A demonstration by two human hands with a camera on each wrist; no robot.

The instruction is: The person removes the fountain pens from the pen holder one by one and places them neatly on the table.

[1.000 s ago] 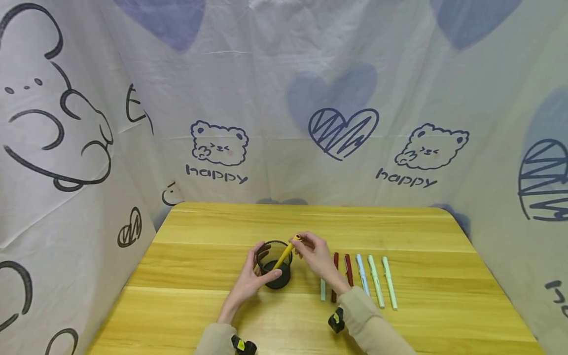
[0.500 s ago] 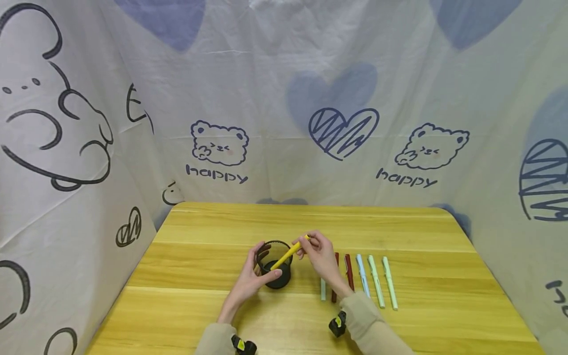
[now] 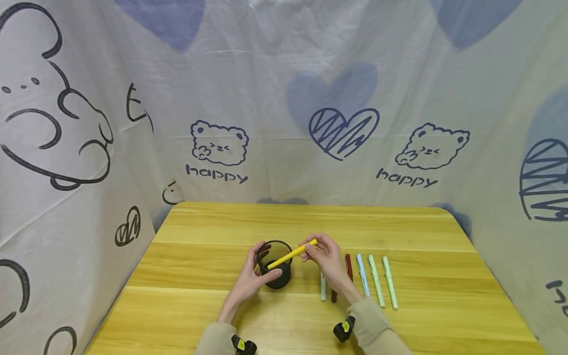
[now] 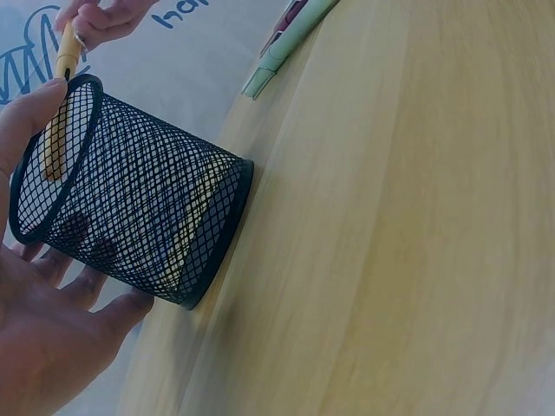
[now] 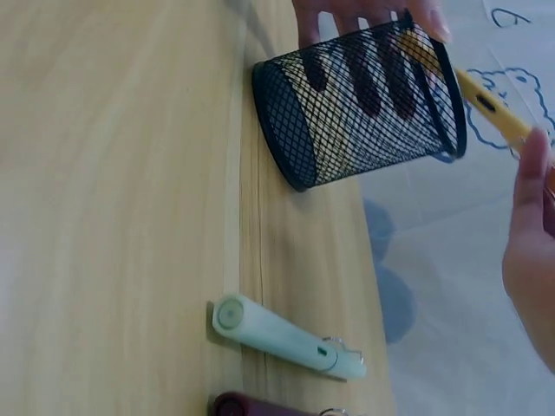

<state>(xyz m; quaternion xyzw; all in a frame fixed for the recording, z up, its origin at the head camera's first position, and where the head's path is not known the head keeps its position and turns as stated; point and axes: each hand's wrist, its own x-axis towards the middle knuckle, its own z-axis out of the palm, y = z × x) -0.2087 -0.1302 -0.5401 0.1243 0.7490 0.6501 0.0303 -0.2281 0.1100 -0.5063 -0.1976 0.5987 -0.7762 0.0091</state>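
A black mesh pen holder (image 3: 278, 282) stands upright on the table, gripped around its side by my left hand (image 3: 248, 283). The thumb lies at the near side, while the other fingers wrap the far left side, partly hidden behind the mesh. My right hand (image 3: 327, 261) pinches a yellow pen (image 3: 290, 255) near its upper end. The pen leans at a low slant across the rim, its lower end inside the holder (image 4: 147, 191). In the right wrist view, the pen (image 5: 486, 102) passes over the rim, its far end seen through the mesh.
Right of the holder lies a row of pens: a pale green pen (image 3: 323, 290) and a dark red pen (image 3: 334, 297) partly under my right hand, another dark red pen (image 3: 349, 266), a light blue pen (image 3: 362, 276) and two light green pens. A printed curtain (image 3: 284, 162) hangs behind the table.
My right hand has shifted to the right, tipping the yellow pen from a steep slant to a flatter one. The left hand and the holder have stayed still.
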